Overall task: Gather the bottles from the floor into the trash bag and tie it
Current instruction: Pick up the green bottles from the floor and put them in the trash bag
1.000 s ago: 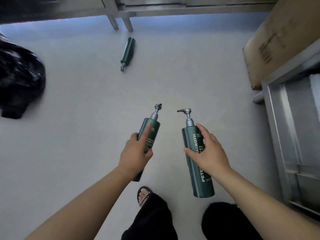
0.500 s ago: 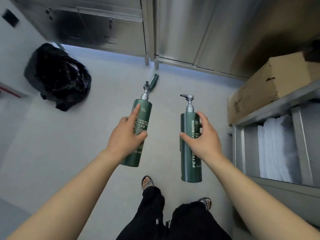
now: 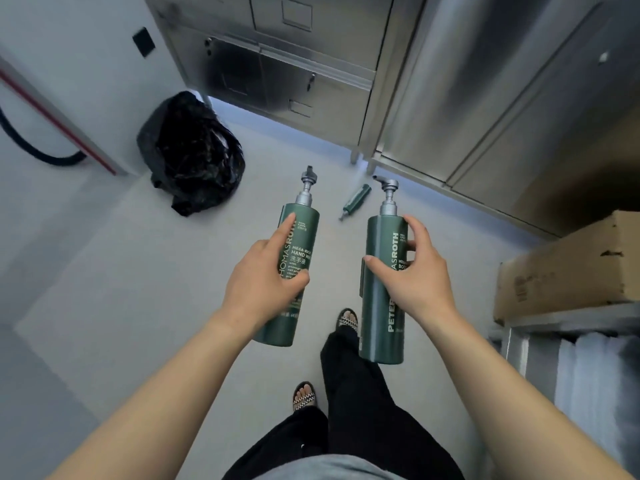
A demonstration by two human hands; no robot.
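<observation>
My left hand (image 3: 266,282) is wrapped around a green hand wash bottle (image 3: 294,268), held upright with its pump at the top. My right hand (image 3: 412,275) grips a second green pump bottle (image 3: 381,306), also upright, just right of the first. A third, smaller green bottle (image 3: 356,200) lies on the grey floor (image 3: 121,289) farther off, near the steel cabinets (image 3: 450,98). The black trash bag (image 3: 188,154) sits slumped on the floor at the far left
</observation>
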